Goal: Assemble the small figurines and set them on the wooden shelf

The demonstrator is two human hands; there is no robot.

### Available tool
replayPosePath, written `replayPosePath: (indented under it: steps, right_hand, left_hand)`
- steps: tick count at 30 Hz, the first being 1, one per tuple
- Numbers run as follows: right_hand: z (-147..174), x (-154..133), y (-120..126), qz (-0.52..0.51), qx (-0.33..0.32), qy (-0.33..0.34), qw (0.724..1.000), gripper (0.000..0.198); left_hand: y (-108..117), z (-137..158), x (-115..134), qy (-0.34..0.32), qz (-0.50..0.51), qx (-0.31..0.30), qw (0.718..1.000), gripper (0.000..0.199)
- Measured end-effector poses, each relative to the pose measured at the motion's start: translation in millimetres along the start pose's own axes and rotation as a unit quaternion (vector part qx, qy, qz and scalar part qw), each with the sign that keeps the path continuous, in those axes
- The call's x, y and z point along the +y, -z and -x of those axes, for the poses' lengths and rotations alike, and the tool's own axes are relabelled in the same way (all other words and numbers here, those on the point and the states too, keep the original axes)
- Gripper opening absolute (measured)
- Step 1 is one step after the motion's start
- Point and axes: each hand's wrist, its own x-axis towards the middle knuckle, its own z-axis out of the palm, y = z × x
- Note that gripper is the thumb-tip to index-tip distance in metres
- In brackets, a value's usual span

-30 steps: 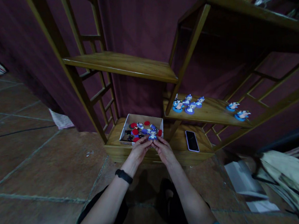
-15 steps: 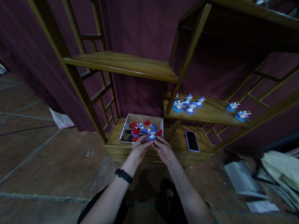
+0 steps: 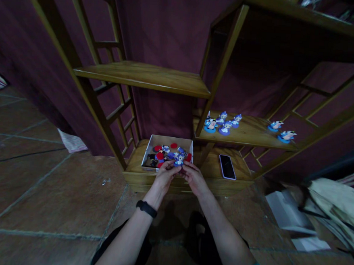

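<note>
Presumably for steadiness, the left hand [image 3: 163, 176] and right hand [image 3: 194, 177] both grip a purple-and-white figurine [image 3: 179, 160] low down, leaving its head uncovered near the open box [image 3: 162, 139].

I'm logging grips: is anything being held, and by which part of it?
Yes, a small purple-and-white figurine, held low, at its base, by the left hand. The right hand is close on its other side; whether it grips too is unclear.
</note>
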Motion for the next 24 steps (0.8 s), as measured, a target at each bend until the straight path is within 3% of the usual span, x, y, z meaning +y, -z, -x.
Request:
replayPosePath:
  steps: [15, 24]
  right_hand:
    - [2.3, -5.3, -4.0, 0.022, 0.001, 0.022, 1.0, 0.018]
    - [1.3, -5.2, -3.2, -0.015, 0.028, 0.018, 0.999, 0.017]
  left_hand:
    - [1.8, -6.2, -5.1, -0.006, -0.025, 0.009, 1.0, 0.046]
    - [3.9, -4.7, -0.5, 0.057, -0.013, -0.005, 0.998, 0.028]
